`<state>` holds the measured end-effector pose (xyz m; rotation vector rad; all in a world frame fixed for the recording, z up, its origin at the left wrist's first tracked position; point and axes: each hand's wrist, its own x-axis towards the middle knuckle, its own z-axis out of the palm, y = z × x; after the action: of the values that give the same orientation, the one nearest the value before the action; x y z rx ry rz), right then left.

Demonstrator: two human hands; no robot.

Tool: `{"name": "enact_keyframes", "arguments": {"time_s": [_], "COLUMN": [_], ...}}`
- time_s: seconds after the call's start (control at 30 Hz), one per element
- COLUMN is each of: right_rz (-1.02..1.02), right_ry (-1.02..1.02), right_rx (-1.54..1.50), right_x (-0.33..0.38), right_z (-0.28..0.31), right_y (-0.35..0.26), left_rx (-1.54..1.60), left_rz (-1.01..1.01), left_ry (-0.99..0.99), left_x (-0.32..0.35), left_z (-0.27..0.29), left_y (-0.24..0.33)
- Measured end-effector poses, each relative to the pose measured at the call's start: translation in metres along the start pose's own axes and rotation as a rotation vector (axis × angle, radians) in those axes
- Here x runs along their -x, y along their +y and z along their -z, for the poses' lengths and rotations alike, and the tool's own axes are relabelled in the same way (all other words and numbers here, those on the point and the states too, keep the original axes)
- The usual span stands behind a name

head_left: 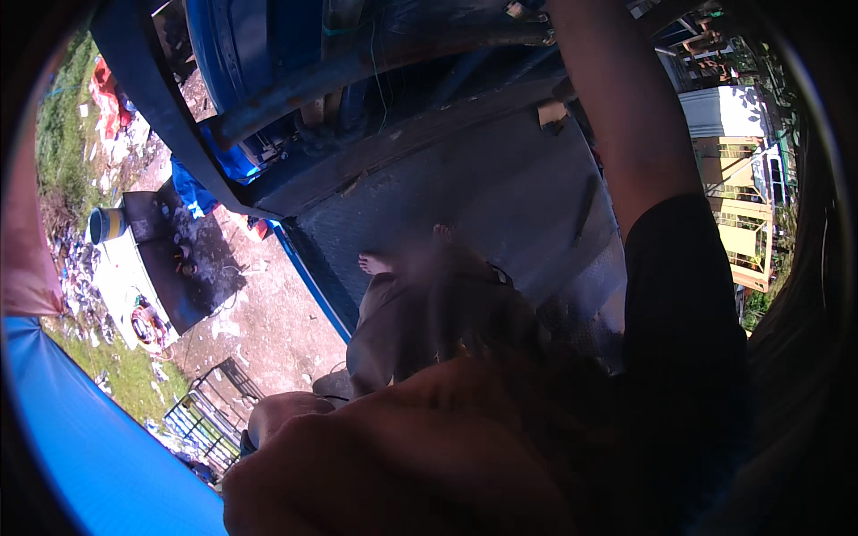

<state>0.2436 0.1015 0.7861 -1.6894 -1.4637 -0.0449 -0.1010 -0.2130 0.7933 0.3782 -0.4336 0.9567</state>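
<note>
My right arm (617,98), in a short black sleeve, reaches up past the top edge, so the right hand is out of the picture. Near that forearm runs a dark metal pipe (393,67) in front of a blue panel (234,54). At the bottom a large, dark, blurred bare shape (384,456) sits close to the lens, perhaps my left arm or hand. Beside it is a sunlit rounded patch of skin (288,411); no fingers can be made out there. My bare feet (375,263) stand on a grey metal floor (500,179).
A blue edge (308,281) borders the metal floor; lower ground with litter lies beyond. There stand a dark panel (174,268), a bucket (107,225) and a metal frame (210,411). A blue sheet (98,447) covers the lower left. Yellow frames (740,214) stand at right.
</note>
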Motion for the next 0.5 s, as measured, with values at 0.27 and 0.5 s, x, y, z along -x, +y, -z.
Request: {"name": "enact_keyframes", "arguments": {"time_s": [0.27, 0.5], "right_rz": [0.370, 0.328], "right_ry": [0.117, -0.333], "right_rx": [0.459, 0.021], "right_x": [-0.046, -0.062], "right_z": [0.037, 0.046], "right_y": [0.061, -0.037], "left_rx": [-0.446, -1.125], "left_rz": [0.209, 0.396], "left_ry": [-0.203, -0.109], "left_x": [-0.021, -0.008], "left_z": [0.009, 0.014], "left_y": [0.028, 0.058]}}
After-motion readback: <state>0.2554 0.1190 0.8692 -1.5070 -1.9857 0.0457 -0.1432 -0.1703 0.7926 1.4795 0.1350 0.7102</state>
